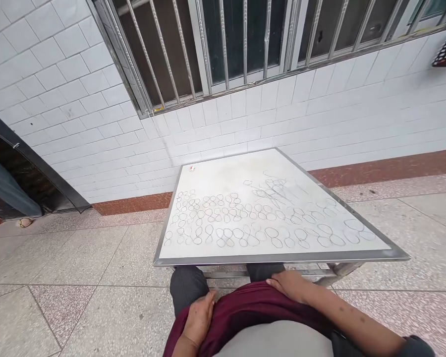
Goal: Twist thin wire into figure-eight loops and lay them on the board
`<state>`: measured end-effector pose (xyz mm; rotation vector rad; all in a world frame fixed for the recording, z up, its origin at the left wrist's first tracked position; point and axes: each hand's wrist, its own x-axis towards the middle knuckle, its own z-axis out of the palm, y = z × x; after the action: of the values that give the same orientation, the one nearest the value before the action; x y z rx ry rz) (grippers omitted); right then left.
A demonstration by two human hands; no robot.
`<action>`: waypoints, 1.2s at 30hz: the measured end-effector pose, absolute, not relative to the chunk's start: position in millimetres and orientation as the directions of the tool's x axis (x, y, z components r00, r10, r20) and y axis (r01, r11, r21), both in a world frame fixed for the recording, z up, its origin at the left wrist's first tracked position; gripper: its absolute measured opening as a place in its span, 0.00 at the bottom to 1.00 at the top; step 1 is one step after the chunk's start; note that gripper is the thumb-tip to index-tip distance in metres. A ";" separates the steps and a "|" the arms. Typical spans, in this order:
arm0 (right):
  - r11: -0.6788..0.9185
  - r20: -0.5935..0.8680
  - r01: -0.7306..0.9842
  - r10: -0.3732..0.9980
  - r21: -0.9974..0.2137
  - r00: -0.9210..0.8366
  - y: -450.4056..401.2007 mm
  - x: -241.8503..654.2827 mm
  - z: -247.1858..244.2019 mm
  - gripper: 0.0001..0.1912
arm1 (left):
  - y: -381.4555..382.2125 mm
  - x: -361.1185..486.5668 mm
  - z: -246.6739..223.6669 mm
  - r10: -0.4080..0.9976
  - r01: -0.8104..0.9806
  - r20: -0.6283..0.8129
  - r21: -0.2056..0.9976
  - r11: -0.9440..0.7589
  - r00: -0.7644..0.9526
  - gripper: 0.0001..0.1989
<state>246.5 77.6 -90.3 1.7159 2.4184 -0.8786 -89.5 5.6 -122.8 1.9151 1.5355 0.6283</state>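
Note:
My left hand (199,320) is low on my lap, its fingers curled at the edge of a maroon cloth (241,300) that lies across my thighs. On the other side, my right hand (292,286) is closed at the cloth's far edge, close under the table's front rim; part of its fingers is hidden. A low white-topped table (230,173) with a grey metal edge stands in front of my knees. Rows of drawn loops (226,237) and a patch of scribbles (273,191) mark its top. Both hands are apart from the tabletop.
A small white-and-red object (192,169) sits at the table's far left corner. Behind are a white tiled wall (215,126) and a barred window (245,44). A doorway (18,168) opens at left, with a round object (24,222) on the speckled floor (122,307).

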 end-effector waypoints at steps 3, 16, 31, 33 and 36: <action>0.225 -0.390 0.870 0.825 -0.439 -0.410 68.5 247.9 -96.5 0.19 | -9.9 -89.2 -117.4 0.956 0.680 -0.114 0.725 -0.106 0.270 0.19; 0.312 -0.194 0.822 0.875 -0.477 -0.444 55.2 222.9 -116.7 0.13 | -35.9 -94.2 -130.8 0.998 0.638 -0.070 0.768 0.050 0.005 0.22; 0.174 0.211 0.692 0.977 -0.700 -0.033 141.4 268.5 -46.9 0.11 | 60.8 -111.3 -86.9 0.777 0.754 0.552 0.361 -0.549 0.301 0.19; 0.102 0.204 0.721 0.977 -0.685 0.056 179.6 288.4 -34.2 0.12 | 70.6 -92.2 -82.2 0.803 0.750 0.535 0.410 -0.518 0.262 0.19; 0.018 0.176 0.766 0.977 -0.642 0.124 240.7 312.4 -20.1 0.11 | 72.6 -56.6 -89.7 0.845 0.725 0.487 0.498 -0.476 0.220 0.19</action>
<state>312.4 240.7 -20.1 2.7116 2.5512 -0.6656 -56.6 72.6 -89.7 2.3205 1.5102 1.0960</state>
